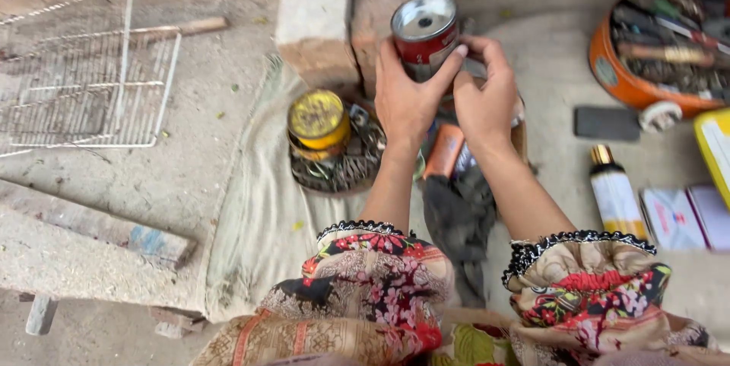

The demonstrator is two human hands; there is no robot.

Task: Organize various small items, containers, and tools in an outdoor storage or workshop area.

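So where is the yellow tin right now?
The yellow tin sits left of the left hand, on a round tray of metal bits on the cloth, below the brick.

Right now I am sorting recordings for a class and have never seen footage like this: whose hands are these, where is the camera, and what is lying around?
There is no machine here. One camera, worn on a person's head, looks down at that person's own two bare hands, with patterned floral sleeves at the bottom edge.

The left hand and right hand together grip a red round metal tin with a silvery top, lifted above the ground.

Below lies a pale cloth. On it sits a yellow round tin on a dish of small metal parts, and a dark rag. To the right are an orange bowl of tools, a white bottle with a gold cap and a flat dark stone. A white wire rack lies far left.
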